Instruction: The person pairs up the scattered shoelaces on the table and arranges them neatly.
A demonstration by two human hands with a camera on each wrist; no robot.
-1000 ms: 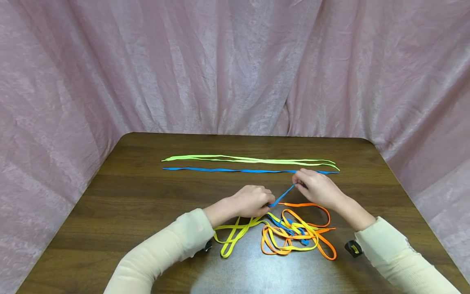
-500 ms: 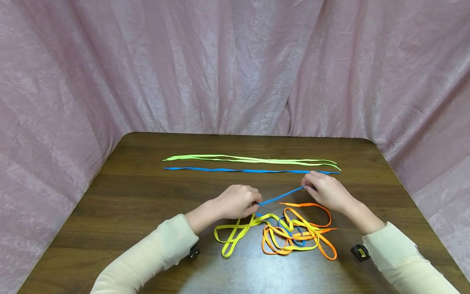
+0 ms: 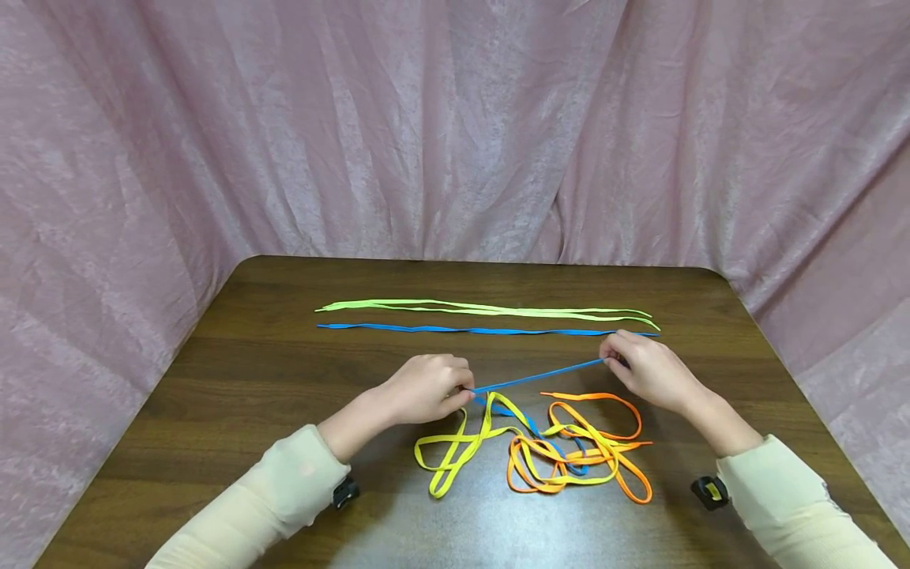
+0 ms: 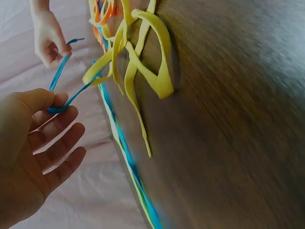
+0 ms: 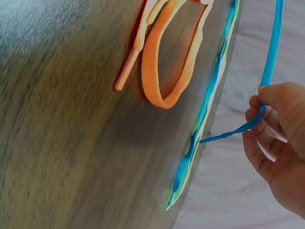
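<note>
A blue shoelace (image 3: 536,378) is stretched between my two hands above the table. My left hand (image 3: 430,387) pinches it between thumb and index finger, the other fingers spread loosely in the left wrist view. From that pinch the lace runs on down through a yellow shoelace (image 3: 472,446) into the tangle. My right hand (image 3: 650,370) pinches the same lace close to one end, and its blue tip (image 5: 214,139) hangs free past the fingers. An orange shoelace (image 3: 633,482) lies looped together with the yellow one, and part of the blue lace is hidden among them.
Farther back on the brown table (image 3: 235,442), a second blue shoelace (image 3: 426,329) lies straight from left to right. Behind it are light green shoelaces (image 3: 490,309), laid out alongside. A pink curtain (image 3: 455,134) hangs beyond the table's far edge.
My left hand has slid left along the blue lace and my right hand has moved slightly right, so the stretch between them is longer. Some yellow lace has lifted near the left hand.
</note>
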